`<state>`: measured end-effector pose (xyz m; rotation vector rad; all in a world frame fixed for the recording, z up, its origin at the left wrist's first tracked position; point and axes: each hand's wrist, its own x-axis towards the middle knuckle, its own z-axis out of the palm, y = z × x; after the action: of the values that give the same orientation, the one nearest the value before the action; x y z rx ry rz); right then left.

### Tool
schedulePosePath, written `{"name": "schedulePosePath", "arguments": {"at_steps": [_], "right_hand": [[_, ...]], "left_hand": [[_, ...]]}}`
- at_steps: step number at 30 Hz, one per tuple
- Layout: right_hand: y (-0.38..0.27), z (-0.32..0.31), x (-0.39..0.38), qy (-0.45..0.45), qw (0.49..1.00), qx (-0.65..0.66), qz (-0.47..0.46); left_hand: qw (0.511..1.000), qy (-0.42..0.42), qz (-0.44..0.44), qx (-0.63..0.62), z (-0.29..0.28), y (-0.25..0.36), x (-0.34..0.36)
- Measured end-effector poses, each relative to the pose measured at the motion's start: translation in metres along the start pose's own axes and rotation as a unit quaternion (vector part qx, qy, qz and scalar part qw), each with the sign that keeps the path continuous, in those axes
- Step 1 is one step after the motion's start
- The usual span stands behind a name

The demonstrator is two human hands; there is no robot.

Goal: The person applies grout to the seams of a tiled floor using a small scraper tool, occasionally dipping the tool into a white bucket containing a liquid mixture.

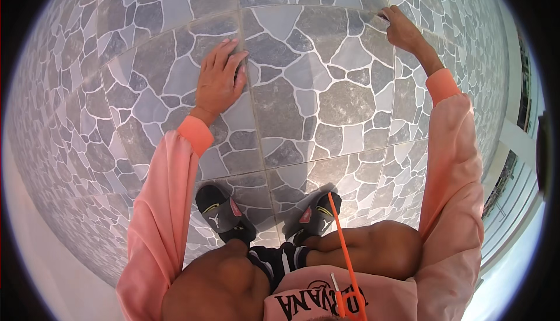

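My left hand (220, 79) lies on the stone-patterned floor tiles (286, 111), beside a straight joint between two tiles. Its fingers are stretched forward and slightly bent, with the thumb side toward the joint. Farther off to the right, my right hand (403, 30) is closed in a pinch near another tile joint. A small dark bit shows at its fingertips; what it is, I cannot make out. Both arms reach forward in pink sleeves with orange cuffs.
My feet, in a left black slide sandal (217, 207) and a right one (315, 216), stand close below my bent knees. An orange cord (345, 245) hangs down in front of my pink shirt. White railings (519, 190) edge the floor at the far right.
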<state>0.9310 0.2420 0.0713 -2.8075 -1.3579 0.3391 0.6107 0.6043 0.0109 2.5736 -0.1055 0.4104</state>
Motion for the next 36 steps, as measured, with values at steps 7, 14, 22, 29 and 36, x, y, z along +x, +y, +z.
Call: {"name": "schedulePosePath", "arguments": {"at_steps": [7, 14, 22, 29, 36], "right_hand": [[-0.011, -0.024, 0.009, 0.019, 0.974, 0.125, 0.188], [0.02, -0.058, 0.072, -0.105, 0.991, 0.059, 0.067], [0.054, -0.048, 0.095, -0.145, 0.979, 0.104, 0.099], [0.03, -0.058, 0.088, -0.162, 0.981, 0.076, 0.073], [0.033, -0.054, 0.083, -0.085, 0.992, 0.079, 0.041]], "left_hand": [[1.0, -0.005, -0.013, 0.002, -0.004, 0.0, -0.001], [0.999, -0.011, -0.018, 0.024, -0.007, -0.005, -0.005], [1.0, -0.013, -0.015, 0.009, -0.002, -0.002, -0.001], [0.999, -0.025, -0.022, 0.007, -0.003, 0.0, -0.002], [0.999, -0.026, -0.024, 0.019, -0.004, -0.001, -0.001]]}}
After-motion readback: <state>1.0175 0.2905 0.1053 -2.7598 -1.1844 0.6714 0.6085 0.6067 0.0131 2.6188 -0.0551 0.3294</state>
